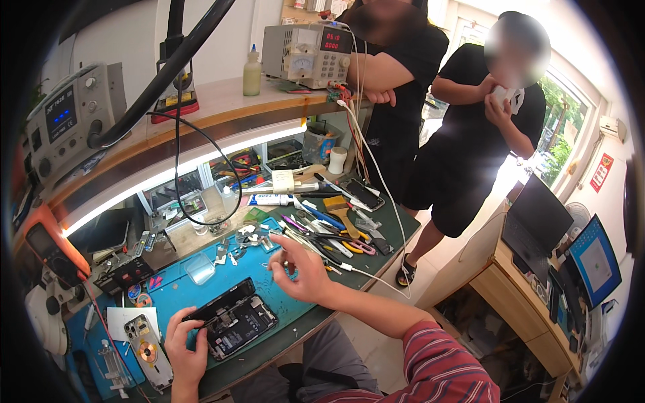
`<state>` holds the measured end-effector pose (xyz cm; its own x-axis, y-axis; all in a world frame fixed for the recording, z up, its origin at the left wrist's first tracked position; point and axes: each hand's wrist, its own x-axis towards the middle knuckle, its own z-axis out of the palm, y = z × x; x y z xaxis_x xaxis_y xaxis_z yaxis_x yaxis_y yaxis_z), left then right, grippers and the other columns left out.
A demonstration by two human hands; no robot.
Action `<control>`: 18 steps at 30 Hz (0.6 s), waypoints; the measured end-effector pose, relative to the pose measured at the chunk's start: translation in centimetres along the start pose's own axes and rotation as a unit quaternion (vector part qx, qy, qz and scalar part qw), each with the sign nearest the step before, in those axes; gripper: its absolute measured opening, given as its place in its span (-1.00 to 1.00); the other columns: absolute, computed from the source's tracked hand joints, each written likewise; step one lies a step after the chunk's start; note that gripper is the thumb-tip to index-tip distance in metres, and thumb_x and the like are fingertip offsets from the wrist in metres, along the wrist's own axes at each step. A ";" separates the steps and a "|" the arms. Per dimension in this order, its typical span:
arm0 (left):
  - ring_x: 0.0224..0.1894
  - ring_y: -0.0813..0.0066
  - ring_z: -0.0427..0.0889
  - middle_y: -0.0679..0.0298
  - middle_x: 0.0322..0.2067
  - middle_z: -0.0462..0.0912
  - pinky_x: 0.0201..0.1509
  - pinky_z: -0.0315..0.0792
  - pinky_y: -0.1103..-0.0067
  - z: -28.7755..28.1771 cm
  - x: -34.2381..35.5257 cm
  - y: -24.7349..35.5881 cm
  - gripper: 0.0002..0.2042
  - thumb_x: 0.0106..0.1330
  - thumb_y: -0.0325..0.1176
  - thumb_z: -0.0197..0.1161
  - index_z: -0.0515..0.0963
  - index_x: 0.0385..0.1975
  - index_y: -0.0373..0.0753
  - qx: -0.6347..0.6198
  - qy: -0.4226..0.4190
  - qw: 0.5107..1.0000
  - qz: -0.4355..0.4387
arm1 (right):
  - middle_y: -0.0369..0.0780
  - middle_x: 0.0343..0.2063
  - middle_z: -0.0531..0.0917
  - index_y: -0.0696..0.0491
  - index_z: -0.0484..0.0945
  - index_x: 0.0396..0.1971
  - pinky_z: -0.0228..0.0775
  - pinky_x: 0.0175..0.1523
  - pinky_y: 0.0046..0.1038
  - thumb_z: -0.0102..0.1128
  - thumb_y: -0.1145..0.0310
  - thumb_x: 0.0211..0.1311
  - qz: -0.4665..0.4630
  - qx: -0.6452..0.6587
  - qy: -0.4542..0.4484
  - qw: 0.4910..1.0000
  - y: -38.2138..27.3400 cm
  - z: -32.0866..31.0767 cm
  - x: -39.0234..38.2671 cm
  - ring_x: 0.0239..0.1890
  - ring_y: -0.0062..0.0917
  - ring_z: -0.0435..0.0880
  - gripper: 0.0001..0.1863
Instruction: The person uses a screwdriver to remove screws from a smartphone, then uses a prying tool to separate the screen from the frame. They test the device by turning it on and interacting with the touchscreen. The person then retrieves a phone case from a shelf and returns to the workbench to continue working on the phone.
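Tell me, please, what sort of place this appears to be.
Probably a phone repair workshop: a black smartphone lies opened on a blue work mat, with an orange-and-black multimeter at the left and a grey box-shaped power supply with red digits on the pale-topped shelf above.

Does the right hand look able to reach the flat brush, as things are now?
Probably yes: the right hand is raised beside the loose tools, and the flat brush lies just beyond, with its top uncovered. Whether the hand holds something small is unclear.
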<state>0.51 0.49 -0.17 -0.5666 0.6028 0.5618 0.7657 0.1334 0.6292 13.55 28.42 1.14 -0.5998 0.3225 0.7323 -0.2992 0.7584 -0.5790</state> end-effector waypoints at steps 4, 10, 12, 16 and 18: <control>0.02 0.01 0.63 0.03 -0.04 0.64 0.12 0.48 0.31 -0.6 -0.3 0.1 -0.85 0.12 -0.64 0.29 0.57 -0.32 -0.33 0.010 0.005 1.000 -0.010 | -0.27 -0.38 0.72 0.12 0.26 0.32 0.50 -0.38 -0.57 0.19 0.52 0.29 0.032 0.035 -0.058 0.997 -0.8 2.0 3.5 -0.43 -0.67 0.67 -0.40; -0.06 0.07 0.68 0.06 -0.08 0.68 0.05 0.53 0.37 -0.7 0.3 -1.1 -0.93 0.27 -0.47 0.29 0.63 -0.33 -0.32 -0.034 -0.022 0.999 0.033 | -0.22 -0.40 0.75 0.07 0.36 0.17 0.57 -0.31 -0.51 0.23 0.50 0.32 0.032 0.107 -0.051 0.992 3.3 6.6 5.6 -0.44 -0.57 0.74 -0.55; -0.06 0.11 0.69 0.08 -0.07 0.69 0.04 0.54 0.39 -1.1 0.4 -0.9 -0.92 0.30 -0.43 0.29 0.64 -0.34 -0.31 -0.042 -0.034 0.998 0.035 | -0.19 -0.35 0.76 0.14 0.35 0.15 0.58 -0.26 -0.56 0.22 0.53 0.33 0.080 0.162 -0.053 0.982 3.5 6.7 4.8 -0.33 -0.58 0.78 -0.58; -0.06 0.17 0.69 0.10 -0.05 0.70 0.01 0.55 0.40 -1.6 -0.5 -1.0 -0.84 0.37 -0.36 0.25 0.64 -0.36 -0.32 -0.046 -0.035 0.998 0.031 | -0.17 -0.30 0.76 0.16 0.35 0.12 0.60 -0.16 -0.53 0.22 0.58 0.32 0.075 0.132 -0.094 0.984 3.0 6.8 3.7 -0.27 -0.53 0.79 -0.59; -0.10 0.25 0.70 0.19 -0.04 0.71 -0.05 0.55 0.43 -1.6 -0.8 -1.3 -0.96 0.25 -0.45 0.31 0.66 -0.37 -0.25 -0.031 -0.024 0.999 0.034 | -0.16 -0.30 0.76 0.16 0.35 0.12 0.60 -0.15 -0.52 0.20 0.59 0.32 0.056 0.099 -0.107 0.988 3.2 7.1 3.8 -0.27 -0.52 0.79 -0.60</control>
<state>-0.57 -1.41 -0.58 -0.4969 0.6461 0.5794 0.7813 0.0425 0.6227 5.02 28.05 -0.53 -0.7739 0.2552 0.5796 -0.3489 0.5919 -0.7265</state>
